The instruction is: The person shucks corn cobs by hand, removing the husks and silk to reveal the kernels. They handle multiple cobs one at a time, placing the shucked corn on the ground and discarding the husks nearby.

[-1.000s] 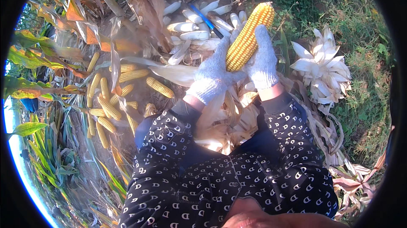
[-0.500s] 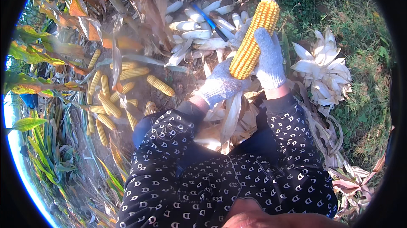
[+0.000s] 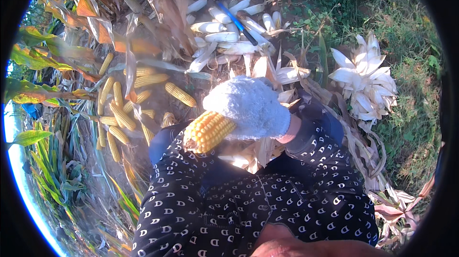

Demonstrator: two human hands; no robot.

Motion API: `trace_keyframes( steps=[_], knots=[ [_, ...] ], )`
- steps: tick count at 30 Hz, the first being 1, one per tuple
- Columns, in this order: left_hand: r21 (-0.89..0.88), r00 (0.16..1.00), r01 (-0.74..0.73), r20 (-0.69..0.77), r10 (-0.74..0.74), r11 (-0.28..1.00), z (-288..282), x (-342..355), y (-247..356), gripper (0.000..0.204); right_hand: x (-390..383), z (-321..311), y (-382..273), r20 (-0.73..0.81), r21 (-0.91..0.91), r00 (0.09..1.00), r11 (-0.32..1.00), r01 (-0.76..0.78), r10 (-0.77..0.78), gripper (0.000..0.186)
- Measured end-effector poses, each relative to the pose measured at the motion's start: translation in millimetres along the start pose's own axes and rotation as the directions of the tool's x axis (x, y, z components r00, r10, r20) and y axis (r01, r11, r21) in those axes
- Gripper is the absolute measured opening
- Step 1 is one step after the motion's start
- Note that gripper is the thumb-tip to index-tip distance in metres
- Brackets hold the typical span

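A bare yellow corn cob is held in front of my body, its stalk end tipped toward my lower left. Over its far end is wrapped my right hand, in a fuzzy white glove, with the back of the hand facing up. My left hand is hidden behind the cob and the right hand; only its patterned black sleeve shows, running up to the cob. Pale loose husks lie beneath my hands, between my legs.
Several husked cobs lie on the ground at left. Ahead, a blue-and-black-handled tool rests on a pile of ears in white husks. A bunch of opened husks sits on the grass at right. Dry corn stalks stand at far left.
The cob has come down and left toward my body, turning from upright to tipped low left. My right hand has swung over it, and my left hand has gone out of sight.
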State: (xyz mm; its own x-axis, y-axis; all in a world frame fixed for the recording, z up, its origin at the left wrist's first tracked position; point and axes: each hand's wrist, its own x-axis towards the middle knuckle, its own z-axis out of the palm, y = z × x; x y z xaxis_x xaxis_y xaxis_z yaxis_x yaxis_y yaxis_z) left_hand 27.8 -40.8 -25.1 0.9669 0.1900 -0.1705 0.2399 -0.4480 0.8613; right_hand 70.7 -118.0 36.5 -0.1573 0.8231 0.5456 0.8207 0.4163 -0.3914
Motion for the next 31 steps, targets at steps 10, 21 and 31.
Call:
trace_keyframes(
  steps=[10, 21, 31],
  knots=[
    [0.212, 0.917, -0.399, 0.106, 0.385, 0.892, 60.0, -12.8, -18.4, 0.032, -56.7, -14.4, 133.9, 0.074, 0.991, 0.113, -0.086, 0.101, 0.991, 0.047],
    [-0.156, 0.831, -0.548, -0.213, 0.514, 0.822, -30.1, -19.6, 32.1, 0.03, -33.9, 172.1, 95.5, 0.65, 0.759, 0.15, -0.647, -0.075, 0.745, 0.038],
    [-0.179, 0.885, -0.371, -0.365, 0.288, 0.911, -79.3, -27.5, 15.7, 0.033, 32.0, 353.1, 122.1, 0.857, 0.507, 0.257, -0.823, -0.257, 0.447, 0.031]
  ],
)
